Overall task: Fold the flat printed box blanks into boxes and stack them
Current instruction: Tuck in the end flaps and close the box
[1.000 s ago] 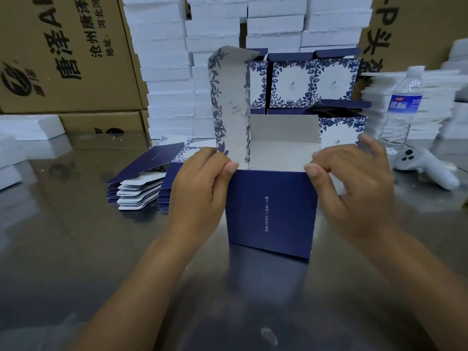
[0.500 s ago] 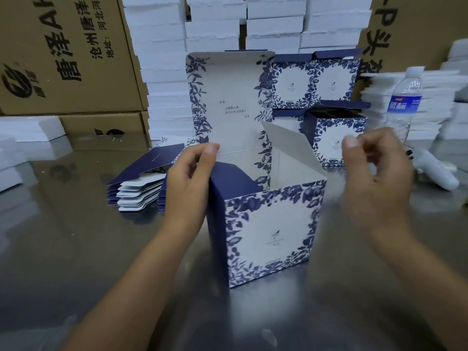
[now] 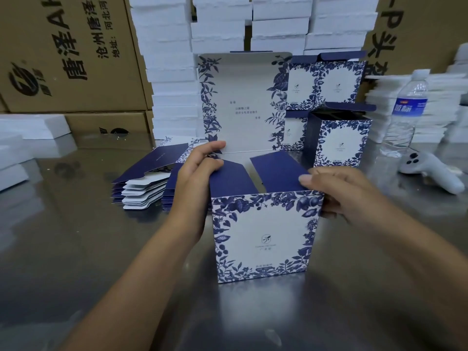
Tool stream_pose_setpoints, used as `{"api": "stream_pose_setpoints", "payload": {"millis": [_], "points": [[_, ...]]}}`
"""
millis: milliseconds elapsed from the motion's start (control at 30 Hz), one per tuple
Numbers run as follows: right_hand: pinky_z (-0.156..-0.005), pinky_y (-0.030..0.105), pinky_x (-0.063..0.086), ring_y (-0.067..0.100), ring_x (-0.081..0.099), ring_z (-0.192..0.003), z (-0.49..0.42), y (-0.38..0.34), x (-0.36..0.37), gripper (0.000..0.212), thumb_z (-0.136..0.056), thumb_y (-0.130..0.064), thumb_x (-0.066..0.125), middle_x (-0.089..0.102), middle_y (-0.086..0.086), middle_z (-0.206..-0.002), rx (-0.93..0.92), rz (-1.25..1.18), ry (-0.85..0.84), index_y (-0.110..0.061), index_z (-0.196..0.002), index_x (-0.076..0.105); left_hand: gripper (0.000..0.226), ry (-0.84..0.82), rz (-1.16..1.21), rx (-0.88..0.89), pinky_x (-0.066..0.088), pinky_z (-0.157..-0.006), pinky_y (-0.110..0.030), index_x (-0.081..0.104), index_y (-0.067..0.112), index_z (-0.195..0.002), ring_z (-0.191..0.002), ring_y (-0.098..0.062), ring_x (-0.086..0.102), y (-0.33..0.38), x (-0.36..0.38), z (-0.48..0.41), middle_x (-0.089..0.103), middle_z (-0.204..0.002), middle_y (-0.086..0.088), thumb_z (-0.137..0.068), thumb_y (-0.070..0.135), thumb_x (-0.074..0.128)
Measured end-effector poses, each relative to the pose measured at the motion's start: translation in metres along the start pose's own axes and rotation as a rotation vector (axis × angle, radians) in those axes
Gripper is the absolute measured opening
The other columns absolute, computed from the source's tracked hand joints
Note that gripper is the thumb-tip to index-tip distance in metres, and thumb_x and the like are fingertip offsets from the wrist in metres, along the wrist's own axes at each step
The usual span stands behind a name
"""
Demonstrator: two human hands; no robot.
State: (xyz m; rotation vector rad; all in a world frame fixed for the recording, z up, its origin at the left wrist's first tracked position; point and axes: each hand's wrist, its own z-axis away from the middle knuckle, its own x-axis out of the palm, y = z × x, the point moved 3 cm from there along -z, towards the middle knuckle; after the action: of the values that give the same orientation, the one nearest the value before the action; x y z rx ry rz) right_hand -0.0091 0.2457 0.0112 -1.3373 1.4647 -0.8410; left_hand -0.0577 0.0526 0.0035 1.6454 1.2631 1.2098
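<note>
A blue-and-white floral box (image 3: 263, 236) stands upright on the steel table, printed front toward me, its tall lid panel raised behind. My left hand (image 3: 200, 178) grips its left side and presses the left navy flap inward. My right hand (image 3: 339, 191) holds the right side, thumb on the right navy flap, which is also folded in. A pile of flat box blanks (image 3: 149, 183) lies to the left. Several folded boxes (image 3: 339, 140) are stacked behind on the right, the nearest with its top open.
White foam blocks (image 3: 174, 79) rise in stacks at the back, with more at both sides. Brown cartons (image 3: 68, 54) stand back left. A water bottle (image 3: 405, 112) and a white handheld controller (image 3: 430, 173) sit at the right on the steel table (image 3: 76, 249).
The box was turned from its navy side to its printed front facing me. My right hand came back onto it, and both side flaps are now folded inward.
</note>
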Motion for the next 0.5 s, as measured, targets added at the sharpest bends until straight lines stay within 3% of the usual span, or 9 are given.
{"api": "stream_pose_setpoints", "payload": {"millis": [67, 133, 300, 367, 433, 500], "points": [[-0.041, 0.02, 0.016, 0.01, 0.018, -0.044, -0.001, -0.006, -0.002, 0.04, -0.073, -0.02, 0.06, 0.018, 0.004, -0.053, 0.046, 0.049, -0.001, -0.014, -0.046, 0.032, 0.032, -0.007, 0.005, 0.001, 0.04, -0.068, -0.032, 0.068, 0.029, -0.093, -0.084, -0.02, 0.049, 0.0, 0.001, 0.0, 0.056, -0.094, -0.002, -0.091, 0.007, 0.045], [-0.042, 0.022, 0.013, 0.008, 0.014, -0.04, -0.003, -0.009, -0.006, 0.054, -0.082, -0.009, 0.061, 0.016, -0.007, -0.047, 0.055, 0.122, 0.001, -0.022, -0.041, 0.029, 0.033, -0.015, 0.013, -0.004, 0.038, -0.07, -0.034, 0.069, 0.03, -0.092, -0.084, -0.021, 0.048, -0.001, 0.002, 0.001, 0.054, -0.094, -0.004, -0.09, 0.007, 0.045], [-0.051, 0.031, 0.011, 0.012, 0.015, -0.041, 0.0, -0.016, -0.01, 0.053, -0.086, -0.011, 0.055, 0.02, -0.006, -0.042, 0.14, 0.304, 0.011, -0.022, -0.04, 0.031, 0.038, -0.046, -0.011, -0.002, 0.042, -0.063, -0.027, 0.071, 0.034, -0.09, -0.081, -0.018, 0.051, -0.001, 0.005, 0.002, 0.06, -0.085, 0.008, -0.089, 0.005, 0.045], [-0.046, 0.027, 0.015, 0.012, 0.018, -0.038, -0.001, -0.018, -0.011, 0.054, -0.086, -0.012, 0.056, 0.02, -0.005, -0.041, 0.199, 0.282, -0.005, -0.024, -0.04, 0.031, 0.04, -0.045, -0.025, -0.002, 0.042, -0.06, -0.024, 0.072, 0.034, -0.087, -0.08, -0.018, 0.051, -0.001, 0.004, 0.002, 0.06, -0.083, 0.01, -0.088, 0.003, 0.046], [-0.041, 0.02, 0.023, 0.013, 0.025, -0.037, -0.004, -0.019, -0.013, 0.04, -0.086, -0.017, 0.058, 0.028, 0.0, -0.042, 0.272, 0.248, -0.007, -0.016, -0.049, 0.044, 0.041, -0.056, -0.035, -0.008, 0.043, -0.057, -0.021, 0.072, 0.034, -0.085, -0.08, -0.018, 0.051, 0.0, 0.004, 0.001, 0.061, -0.08, 0.011, -0.088, 0.002, 0.046], [-0.053, 0.023, 0.03, 0.022, 0.035, -0.053, -0.008, -0.019, -0.013, 0.031, -0.085, -0.022, 0.061, 0.041, 0.011, -0.062, 0.329, 0.206, 0.004, 0.007, -0.073, 0.058, 0.041, -0.073, -0.031, -0.015, 0.044, -0.055, -0.02, 0.073, 0.034, -0.084, -0.08, -0.019, 0.052, -0.001, 0.003, 0.0, 0.062, -0.078, 0.011, -0.087, 0.003, 0.047]]}}
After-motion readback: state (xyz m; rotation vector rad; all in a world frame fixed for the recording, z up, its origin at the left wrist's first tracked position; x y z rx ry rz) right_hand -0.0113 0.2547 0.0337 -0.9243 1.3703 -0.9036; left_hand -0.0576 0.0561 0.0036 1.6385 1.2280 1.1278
